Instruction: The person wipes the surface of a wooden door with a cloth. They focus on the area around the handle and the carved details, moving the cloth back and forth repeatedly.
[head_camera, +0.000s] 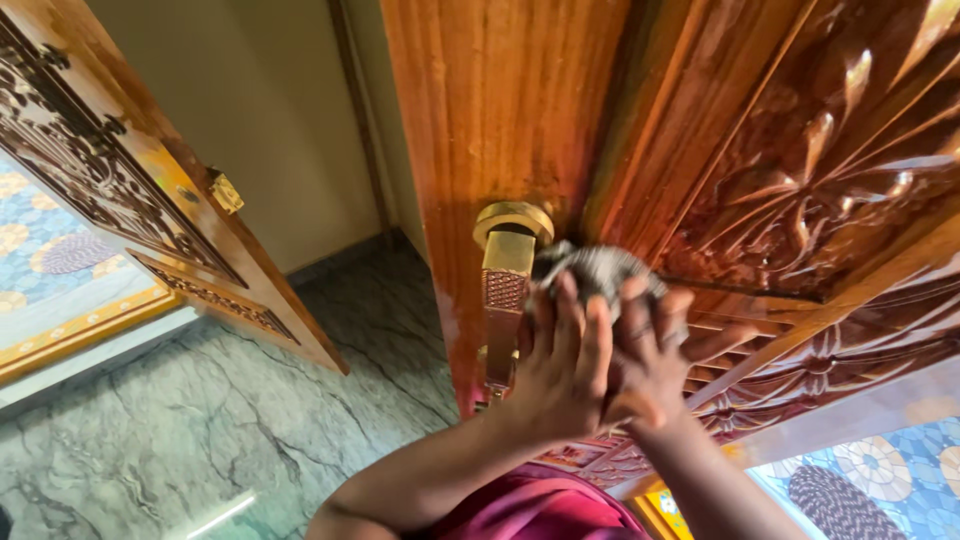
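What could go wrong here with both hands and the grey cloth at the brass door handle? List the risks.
1. The left hand and right hand overlap on the grey cloth; fingers might get pinched against the brass handle.
2. Pushing might swing the carved wooden door.
3. The cloth could snag on the carvings.

Green-grey marble floor (200, 430) lower left, plain cream wall (250, 110) upper centre, second carved wooden door leaf (120, 190) open at left, patterned blue panel (40, 250) far left, daylight glare on floor
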